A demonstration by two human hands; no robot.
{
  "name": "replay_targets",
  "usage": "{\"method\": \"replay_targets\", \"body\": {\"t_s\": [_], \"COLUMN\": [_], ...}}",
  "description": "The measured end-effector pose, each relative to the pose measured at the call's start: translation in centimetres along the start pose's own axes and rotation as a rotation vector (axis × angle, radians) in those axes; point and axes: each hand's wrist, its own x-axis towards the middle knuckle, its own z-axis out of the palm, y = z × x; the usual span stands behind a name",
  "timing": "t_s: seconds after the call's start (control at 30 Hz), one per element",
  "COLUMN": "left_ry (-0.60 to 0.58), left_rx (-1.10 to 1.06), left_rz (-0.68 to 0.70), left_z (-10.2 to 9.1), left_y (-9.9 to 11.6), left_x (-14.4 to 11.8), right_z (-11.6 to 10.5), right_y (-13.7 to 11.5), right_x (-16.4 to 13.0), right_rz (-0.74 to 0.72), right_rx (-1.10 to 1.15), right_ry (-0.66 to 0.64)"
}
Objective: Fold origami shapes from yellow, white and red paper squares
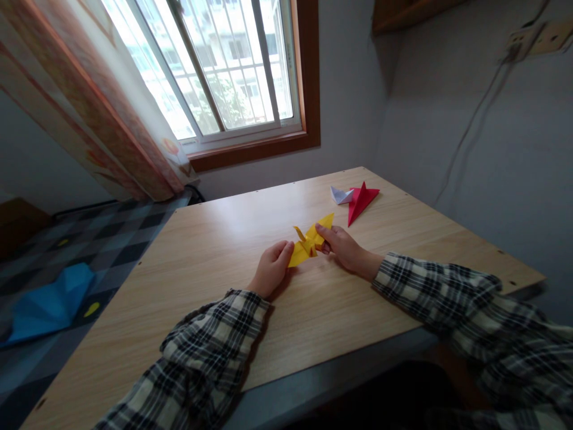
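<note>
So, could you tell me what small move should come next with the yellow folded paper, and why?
Probably press the next crease flat: both hands, left hand and right hand, pinch opposite ends of the yellow origami piece, which sits half-folded with flaps raised off the wooden table.

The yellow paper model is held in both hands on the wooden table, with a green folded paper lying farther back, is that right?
Not quite: the head view shows the folded paper farther back is red, not green. Both hands, left and right, do hold the yellow paper model on the wooden table.
</note>
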Motion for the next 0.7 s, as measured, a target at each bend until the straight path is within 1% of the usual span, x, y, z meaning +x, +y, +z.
{"method": "replay_targets", "body": {"t_s": [0.13, 0.4, 0.7], "left_ry": [0.013, 0.052, 0.095], "left_rx": [-0.006, -0.025, 0.001], "left_rz": [0.009, 0.026, 0.035], "left_z": [0.02, 0.08, 0.19], "left_y": [0.0, -0.1, 0.1], "left_x": [0.03, 0.1, 0.01], "right_z": [-0.07, -0.01, 0.2], "right_y": [0.02, 0.13, 0.06], "right_x": [0.06, 0.0, -0.07], "right_rz": [-0.02, -0.035, -0.047], "right_rx": [-0.006, -0.029, -0.032], "right_ry": [-0.002, 0.056, 0.083]}}
